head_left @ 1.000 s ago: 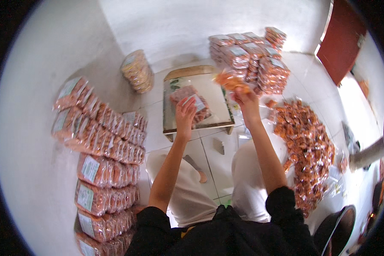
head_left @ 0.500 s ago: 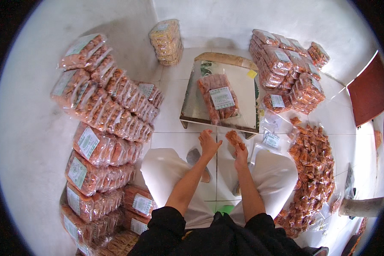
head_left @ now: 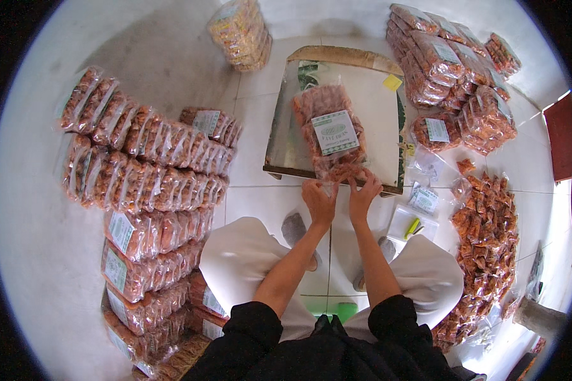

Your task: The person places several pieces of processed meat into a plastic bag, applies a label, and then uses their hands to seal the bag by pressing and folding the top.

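Note:
A clear plastic bag (head_left: pixel 318 114) packed with reddish-brown snack packets, with a white and green label (head_left: pixel 335 133) on top, lies on a low pale-topped table (head_left: pixel 380 114). At the bag's near end, my left hand (head_left: pixel 319 198) pinches the plastic edge on one side. My right hand (head_left: pixel 363 190) grips the same edge a little to the right, its fingers bent over the plastic. Brownish contents show just inside the bag's mouth between the two hands. Whether the right fingers also hold a small packet cannot be made out.
Filled, labelled bags (head_left: pixel 149 159) stand in rows on my left. More bags (head_left: pixel 451 63) are stacked at the far right. Loose small packets (head_left: pixel 486 247) form a heap on the right, beside a clear tray (head_left: pixel 403 223) with a yellow-green cutter (head_left: pixel 413 228). Yellowish packs (head_left: pixel 240 35) stand far left.
Both hands have moved forward onto the bag's near end and closed on its edge. The small packet that was in my right hand is no longer distinct. The view has shifted slightly.

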`<action>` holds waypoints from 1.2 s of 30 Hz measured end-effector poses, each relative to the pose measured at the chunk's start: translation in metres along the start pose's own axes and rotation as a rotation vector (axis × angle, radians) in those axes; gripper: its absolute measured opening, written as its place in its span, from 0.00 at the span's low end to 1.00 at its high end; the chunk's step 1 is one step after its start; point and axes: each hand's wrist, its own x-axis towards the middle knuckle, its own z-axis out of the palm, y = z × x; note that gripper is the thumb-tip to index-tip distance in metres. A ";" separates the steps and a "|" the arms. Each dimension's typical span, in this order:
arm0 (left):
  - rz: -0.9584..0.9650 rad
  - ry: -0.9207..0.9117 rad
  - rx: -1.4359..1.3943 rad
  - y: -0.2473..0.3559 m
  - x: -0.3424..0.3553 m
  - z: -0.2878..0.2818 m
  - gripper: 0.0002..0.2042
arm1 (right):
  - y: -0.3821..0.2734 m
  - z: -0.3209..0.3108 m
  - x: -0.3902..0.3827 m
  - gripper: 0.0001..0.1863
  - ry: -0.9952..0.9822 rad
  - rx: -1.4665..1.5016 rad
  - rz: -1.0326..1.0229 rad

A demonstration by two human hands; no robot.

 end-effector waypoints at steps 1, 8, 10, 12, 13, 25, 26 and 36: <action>-0.057 -0.010 0.054 0.005 0.003 0.003 0.22 | -0.002 -0.001 0.000 0.21 0.026 0.052 0.057; -0.143 0.068 0.241 0.005 0.001 0.012 0.26 | 0.010 -0.003 0.000 0.17 0.503 0.256 0.339; -0.144 -0.003 0.202 0.004 0.005 0.008 0.24 | 0.010 -0.019 0.017 0.15 0.246 0.153 0.305; -0.134 -0.081 0.153 0.004 0.005 0.007 0.22 | 0.037 -0.018 0.020 0.13 -0.052 -0.129 0.052; -0.130 -0.069 0.041 0.001 0.010 0.007 0.18 | 0.031 -0.017 0.025 0.13 -0.039 -0.123 0.039; -0.038 0.017 -0.585 0.065 0.112 -0.049 0.06 | -0.075 -0.132 0.121 0.21 -0.167 0.100 -0.079; -0.037 -0.008 -0.713 0.078 0.128 -0.061 0.05 | -0.079 -0.139 0.137 0.21 -0.151 0.108 -0.091; -0.570 -0.643 -0.882 0.158 0.234 -0.128 0.05 | -0.109 -0.215 0.220 0.23 -0.299 -0.083 -0.107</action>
